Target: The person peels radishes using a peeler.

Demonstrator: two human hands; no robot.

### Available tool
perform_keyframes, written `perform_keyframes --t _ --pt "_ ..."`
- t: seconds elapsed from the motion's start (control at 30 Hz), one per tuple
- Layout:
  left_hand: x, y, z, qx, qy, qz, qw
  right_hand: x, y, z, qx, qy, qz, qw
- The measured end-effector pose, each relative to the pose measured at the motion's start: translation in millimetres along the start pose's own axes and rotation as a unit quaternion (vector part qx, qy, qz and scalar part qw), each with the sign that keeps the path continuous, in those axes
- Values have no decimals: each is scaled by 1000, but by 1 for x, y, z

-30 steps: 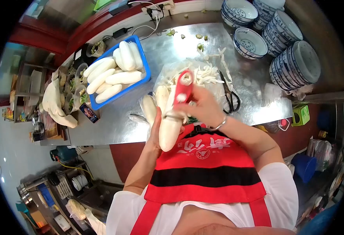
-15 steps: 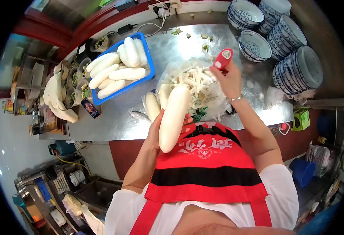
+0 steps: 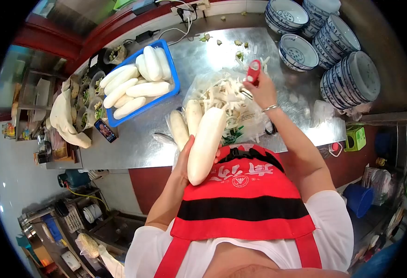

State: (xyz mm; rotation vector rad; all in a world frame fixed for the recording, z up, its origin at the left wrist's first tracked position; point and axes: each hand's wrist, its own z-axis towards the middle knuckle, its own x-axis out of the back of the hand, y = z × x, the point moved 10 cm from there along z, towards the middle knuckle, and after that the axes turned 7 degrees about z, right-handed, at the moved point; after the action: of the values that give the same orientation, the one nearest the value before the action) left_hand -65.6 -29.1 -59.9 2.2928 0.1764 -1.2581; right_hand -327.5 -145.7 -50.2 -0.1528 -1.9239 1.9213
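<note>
A large white radish [image 3: 206,146] lies in my left hand [image 3: 185,160], its lower end over the red apron. My right hand [image 3: 262,92] is closed round a red peeler [image 3: 254,72], held up to the right, apart from the radish. Beneath the peeler a heap of white peelings [image 3: 226,96] rests on a clear plastic bag [image 3: 252,116]. Two more radishes, one paler [image 3: 193,116] and one beside it [image 3: 179,129], lie left of the heap. Several white radishes [image 3: 151,89] fill a blue tray [image 3: 177,83] at the left.
Stacks of blue-and-white bowls [image 3: 349,81] stand at the back right of the metal table [image 3: 134,150]. A phone [image 3: 105,130] leans near bags of greens on the left. Crumpled plastic [image 3: 322,112] lies on the right. Cables run along the back wall.
My right hand has moved with the peeler from over the held radish to the upper right, then slightly back left. The radish stays in my left hand, its upper end now uncovered.
</note>
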Motion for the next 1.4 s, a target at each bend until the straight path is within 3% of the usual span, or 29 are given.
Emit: perform_keyframes --t 0.03,0.07,0.13,0.23,0.27,0.3,0.33,0.4,0.47,0.53,0.6,0.67,0.8,0.87,0.93,1.0,1.07,1.13,1.2,1.23,1.27,1.4 --pt "-5 4 1 0 -1 2 1000 13 -9 4 55 53 -164 983" --pt "-5 6 1 -4 43 19 999 13 -5 6 56 49 -163 984" --pt "-8 9 -1 -7 93 32 995 23 -30 -2 80 94 -3 992" --pt "-6 15 9 -11 105 16 994 -27 -74 -40 35 -28 168 985" --pt "3 11 14 5 62 4 998 -52 -70 -59 0 -84 231 969" --pt "7 7 18 20 21 -7 1000 -68 -89 -79 -1 -135 187 973" --pt "11 4 20 22 20 -5 1000 -81 -103 -92 55 -176 176 967" --pt "20 -1 21 13 49 33 998 -84 -103 -93 53 -193 128 971" --pt "8 -3 17 31 73 8 997 -64 -74 -63 -10 -107 182 977" --pt "-8 0 13 11 22 -18 1000 -51 -42 -39 -88 -93 235 963" --pt "-2 -7 12 15 -18 -39 999 -36 -16 -14 -52 -77 184 978" --pt "-9 -5 11 26 -61 -53 996 5 -7 5 54 65 -123 989" --pt "-11 4 5 5 50 -4 999 17 -34 -1 69 90 -3 994" --pt "-2 6 11 13 79 -12 997 -23 -84 -32 88 -20 108 990" --pt "2 6 19 3 -7 -19 1000 -61 -107 -71 56 -137 138 979" --pt "14 1 19 13 -19 -9 1000 -90 -124 -99 62 -278 115 952" --pt "17 -5 16 20 -25 -2 999 -92 -114 -95 85 -260 107 956" --pt "-1 -5 13 19 -1 -42 999 -71 -58 -56 -34 -135 216 966" --pt "3 -7 9 20 44 -31 998 -48 -42 -26 -16 -85 170 982" --pt "1 -9 7 25 3 -24 999 -24 -39 -11 37 -2 14 999" --pt "-3 -10 5 31 -38 -16 999 -3 -44 -4 88 84 -141 983" --pt "-10 -4 -2 13 -18 -25 999 16 -49 1 81 89 -58 991"
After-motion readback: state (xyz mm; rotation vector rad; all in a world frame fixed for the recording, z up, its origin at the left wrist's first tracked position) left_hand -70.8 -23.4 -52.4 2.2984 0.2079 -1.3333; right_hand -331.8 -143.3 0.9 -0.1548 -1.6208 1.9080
